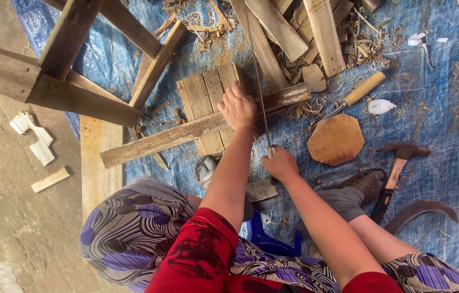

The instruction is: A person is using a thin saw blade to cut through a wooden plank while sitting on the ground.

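Two hands work close to your knees: your right hand (279,163) is clenched around the saw (262,103) handle, blade running away from you across the long batten (197,129). Your left hand (237,107) lies flat on that batten, fingers pressed down, pinning it onto the small pallet block (205,97). Right of the blade: octagonal wood piece (336,139), hammer (395,171), sickle (419,210), chisel (355,96). Farther out, plank pile (294,32) crowds the blade tip; wooden frame (72,70) blocks the left.

Blue tarp (446,119) on concrete floor (1,228), strewn with wood offcuts (305,32), hammer (397,168), chisel (355,96), octagonal board (336,139)
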